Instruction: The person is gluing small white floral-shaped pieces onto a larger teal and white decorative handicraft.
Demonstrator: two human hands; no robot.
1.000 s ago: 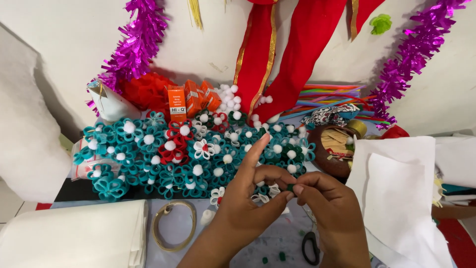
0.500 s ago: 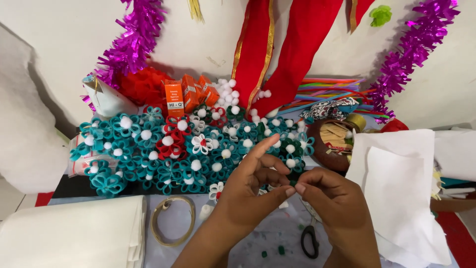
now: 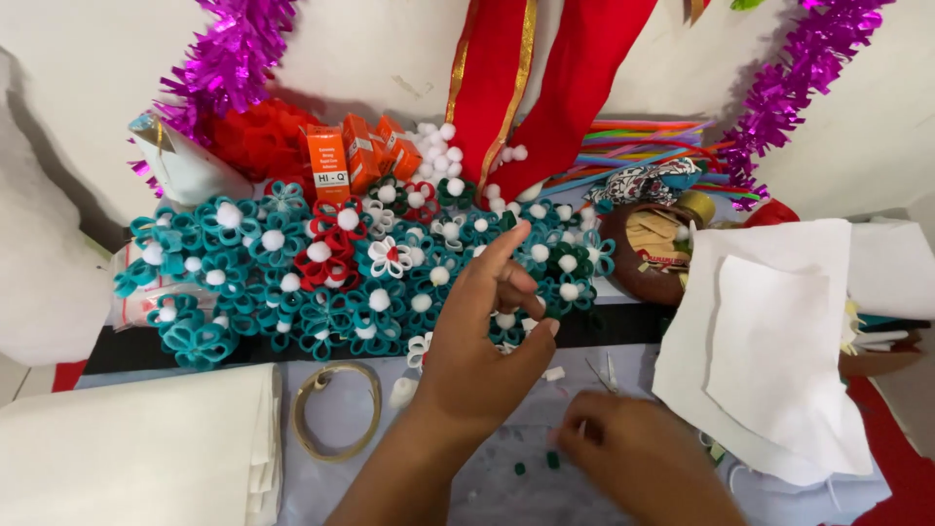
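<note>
Teal paper flowers [image 3: 292, 282] heaped along table [image 3: 487, 487]; left hand [image 3: 482, 341] raised over them, fingers loosely spread, right hand [image 3: 633, 458] apart below, grip impossible to tell.

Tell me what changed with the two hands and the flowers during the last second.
The right hand pulled away from the left hand, down toward the table edge, so they no longer meet. The left hand stays up by the teal flowers; what its grip holds is unclear. The flowers, tape ring and white sheets stayed put.
</note>
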